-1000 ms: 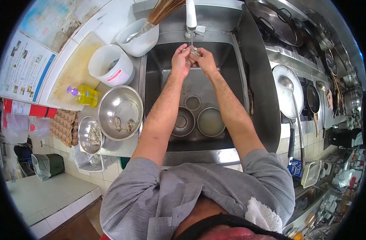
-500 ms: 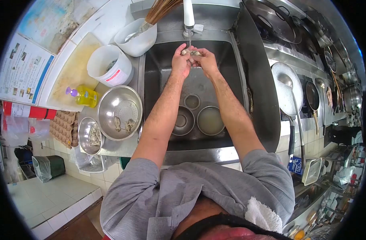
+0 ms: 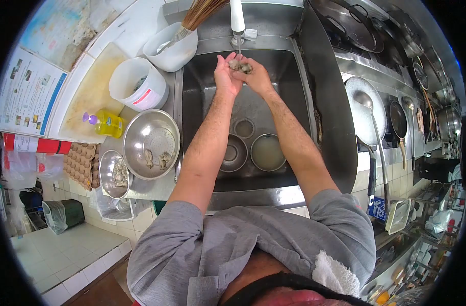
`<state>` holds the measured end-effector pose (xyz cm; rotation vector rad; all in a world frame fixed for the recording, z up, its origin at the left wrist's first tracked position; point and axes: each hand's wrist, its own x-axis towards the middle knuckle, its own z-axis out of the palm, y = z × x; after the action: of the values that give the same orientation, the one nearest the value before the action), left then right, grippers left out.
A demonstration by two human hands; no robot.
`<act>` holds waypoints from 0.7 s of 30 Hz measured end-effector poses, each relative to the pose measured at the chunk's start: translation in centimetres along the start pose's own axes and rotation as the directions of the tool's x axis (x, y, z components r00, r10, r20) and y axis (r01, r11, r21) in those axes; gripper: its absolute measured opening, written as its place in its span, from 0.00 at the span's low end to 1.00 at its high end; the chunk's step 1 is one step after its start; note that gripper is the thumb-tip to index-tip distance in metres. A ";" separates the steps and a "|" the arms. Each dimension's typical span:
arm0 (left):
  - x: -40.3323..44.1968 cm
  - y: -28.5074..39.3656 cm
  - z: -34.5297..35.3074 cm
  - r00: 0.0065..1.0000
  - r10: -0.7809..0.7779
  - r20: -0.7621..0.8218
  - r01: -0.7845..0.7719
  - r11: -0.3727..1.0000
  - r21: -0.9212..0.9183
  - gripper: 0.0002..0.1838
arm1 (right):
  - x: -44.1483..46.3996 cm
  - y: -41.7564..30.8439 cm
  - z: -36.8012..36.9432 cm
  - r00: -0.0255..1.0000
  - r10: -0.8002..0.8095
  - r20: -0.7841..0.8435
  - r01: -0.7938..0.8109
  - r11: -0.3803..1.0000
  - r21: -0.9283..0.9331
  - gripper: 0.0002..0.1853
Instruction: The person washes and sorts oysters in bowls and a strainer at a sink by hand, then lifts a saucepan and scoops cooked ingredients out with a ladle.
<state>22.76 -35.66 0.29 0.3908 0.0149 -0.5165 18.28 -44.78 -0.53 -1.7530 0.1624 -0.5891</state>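
Under the faucet [image 3: 237, 20], a grey, soft, fleshy lump [image 3: 239, 66] lies between my hands; its exact kind is not clear. My left hand [image 3: 227, 77] is cupped palm-up beneath it, thumb raised. From the right, the fingers of my right hand [image 3: 257, 78] close on the lump. A thin stream of water falls at the fingertips. Both hands are over the far end of the sink [image 3: 202, 76]. Left of the sink, a large steel colander [image 3: 136, 127] has similar grey lumps in it. Beside it, a smaller steel bowl [image 3: 106, 173] contains several more.
Two round metal bowls sit in the sink, one with cloudy liquid [image 3: 267, 152]. A white bucket [image 3: 136, 84], a white tub [image 3: 174, 53] with a straw brush, and a yellow soap bottle [image 3: 109, 124] stand on the left. Pans and a ladle [image 3: 363, 99] are on the right.
My left palm has turned further up and shifted slightly left. The lump, earlier stretched between both hands, is now bunched toward my right fingers.
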 end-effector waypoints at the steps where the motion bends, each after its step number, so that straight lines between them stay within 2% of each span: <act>1: 0.0 0.0 0.1 1.000 -0.028 -0.006 0.029 0.998 0.050 0.29 | -0.2 -0.4 -0.5 0.997 0.004 0.072 0.007 0.988 -0.155 0.12; 2: -0.2 0.0 0.2 0.998 -0.057 -0.015 0.058 0.993 0.101 0.32 | -0.3 -0.7 -0.8 0.990 0.021 0.142 0.024 0.952 -0.304 0.11; 6: 0.2 -0.7 -0.2 0.998 -0.060 0.002 0.059 0.992 0.115 0.31 | 0.1 -1.3 -0.9 0.991 0.086 0.101 -0.042 0.926 -0.375 0.10; 8: -0.2 -0.7 0.3 0.997 -0.058 -0.048 0.064 0.988 0.142 0.26 | 0.4 -0.2 -0.6 0.991 0.124 -0.039 -0.130 0.963 -0.234 0.10; 9: -0.1 -0.7 -0.1 0.997 -0.056 -0.047 0.063 0.988 0.144 0.26 | 0.6 -0.4 -0.6 0.992 0.123 -0.039 -0.128 0.964 -0.233 0.10; 10: -0.1 -0.8 -0.7 0.999 -0.031 -0.015 0.033 0.982 0.184 0.24 | 0.7 -0.6 -0.7 0.957 0.288 -0.007 -0.288 0.957 -0.029 0.10; 11: 0.0 -0.9 -1.2 1.000 -0.007 0.018 0.003 0.975 0.222 0.21 | 0.8 -0.7 -0.8 0.898 0.436 0.058 -0.439 0.883 0.166 0.11; 12: -0.1 -0.9 -1.3 1.000 -0.008 0.017 0.004 0.975 0.223 0.21 | 0.8 -0.9 -0.8 0.898 0.436 0.058 -0.440 0.883 0.167 0.11; 15: -0.5 -0.6 -1.6 1.000 0.013 -0.001 -0.012 0.952 0.305 0.18 | 0.8 -0.9 -0.6 0.910 0.389 0.146 -0.404 0.910 0.095 0.12; 17: -0.5 -0.5 -1.7 0.997 0.020 -0.080 -0.003 0.978 0.209 0.17 | 0.5 -0.4 -0.2 0.976 0.144 0.163 -0.104 0.966 -0.235 0.12; 21: -0.1 -0.7 -2.8 0.995 0.015 -0.097 0.003 0.982 0.188 0.15 | -0.1 -4.4 -0.7 0.964 0.225 0.143 -0.153 0.905 -0.396 0.14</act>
<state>22.59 -35.19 -2.51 0.6011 0.0599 -0.4941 17.02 -44.12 3.73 -2.1304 0.3320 -0.2566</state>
